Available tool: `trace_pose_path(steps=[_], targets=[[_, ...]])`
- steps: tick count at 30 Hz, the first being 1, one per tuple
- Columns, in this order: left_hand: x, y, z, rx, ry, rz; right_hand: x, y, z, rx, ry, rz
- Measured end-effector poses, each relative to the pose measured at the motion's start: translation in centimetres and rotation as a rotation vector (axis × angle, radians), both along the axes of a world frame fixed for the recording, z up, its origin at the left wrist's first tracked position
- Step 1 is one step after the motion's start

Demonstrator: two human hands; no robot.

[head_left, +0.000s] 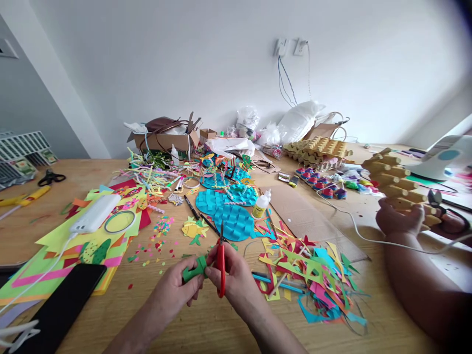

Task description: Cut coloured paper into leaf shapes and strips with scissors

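Observation:
Between my hands is a small curled piece of green paper (195, 268). My left hand (179, 281) grips it from the left with bent fingers. Red-handled scissors (221, 270) sit in my right hand (234, 275), blades pointing away from me, and its fingertips also touch the green paper's right end. Just beyond my hands lie a blue paper fish shape (234, 222), a yellow paper fish (193, 228) and a black pen (208, 223). A white glue bottle (261, 205) stands by the blue shape.
Coloured paper scraps (313, 275) heap to the right. At left, paper sheets (37, 280) carry a power bank (95, 213) and a black phone (62, 309). A co-worker's hand (400, 219) at far right holds an egg carton (393, 179) and scissors. A white cable (361, 233) crosses the table.

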State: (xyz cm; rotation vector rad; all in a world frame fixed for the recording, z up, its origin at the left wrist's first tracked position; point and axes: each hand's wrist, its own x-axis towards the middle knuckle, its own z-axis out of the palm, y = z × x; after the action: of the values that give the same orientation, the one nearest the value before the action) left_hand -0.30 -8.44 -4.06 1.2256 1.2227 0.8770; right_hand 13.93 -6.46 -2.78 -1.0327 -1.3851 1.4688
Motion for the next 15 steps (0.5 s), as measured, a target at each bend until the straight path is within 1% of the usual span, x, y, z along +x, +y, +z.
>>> trace_pose_path(steps=[2, 4, 7, 9, 11, 15], targets=[[0.0, 0.0, 0.2, -0.031, -0.012, -0.012, -0.1, 0.1, 0.2, -0.056, 0.077, 0.020], [0.1, -0.1, 0.5, -0.056, -0.058, 0.003, -0.1, 0.2, 0.2, -0.102, 0.154, 0.019], [0.4, -0.3, 0.9, -0.064, -0.213, 0.075, -0.3, 0.3, 0.0, -0.140, 0.255, -0.038], [0.8, -0.5, 0.7, -0.069, -0.304, 0.120, -0.5, 0.2, -0.2, -0.157, 0.305, -0.093], [1.2, -0.6, 0.3, -0.082, -0.336, 0.151, -0.8, 0.2, -0.5, -0.170, 0.338, -0.135], [1.7, -0.5, -0.6, -0.077, -0.341, 0.228, -1.2, -0.1, -1.1, -0.181, 0.376, -0.135]])
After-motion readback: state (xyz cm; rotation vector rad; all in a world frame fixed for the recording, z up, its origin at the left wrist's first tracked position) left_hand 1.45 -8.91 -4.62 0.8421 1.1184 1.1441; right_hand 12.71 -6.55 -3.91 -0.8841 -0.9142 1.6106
